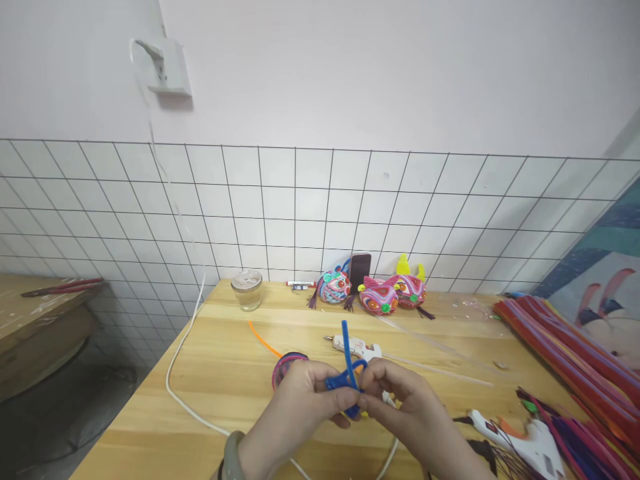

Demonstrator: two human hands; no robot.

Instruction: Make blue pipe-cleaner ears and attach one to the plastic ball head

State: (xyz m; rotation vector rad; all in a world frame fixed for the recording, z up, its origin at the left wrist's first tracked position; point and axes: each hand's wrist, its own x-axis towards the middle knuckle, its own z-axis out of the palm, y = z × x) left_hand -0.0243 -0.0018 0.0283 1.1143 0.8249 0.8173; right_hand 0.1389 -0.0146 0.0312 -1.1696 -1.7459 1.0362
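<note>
blue pipe cleaner [346,373] is pinched between left hand [305,400] and right hand [400,400] at 6 o'clock over the wooden table [225,373], one end upright; its lower twist is hidden by fingertips. glue gun [356,347] at 12 o'clock behind is partly covered; wrists are cut off.

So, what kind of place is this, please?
Probably a home craft corner: both hands twist a blue pipe cleaner, with glue guns, stacked pipe cleaners and finished colourful figures on a wooden table.
</note>
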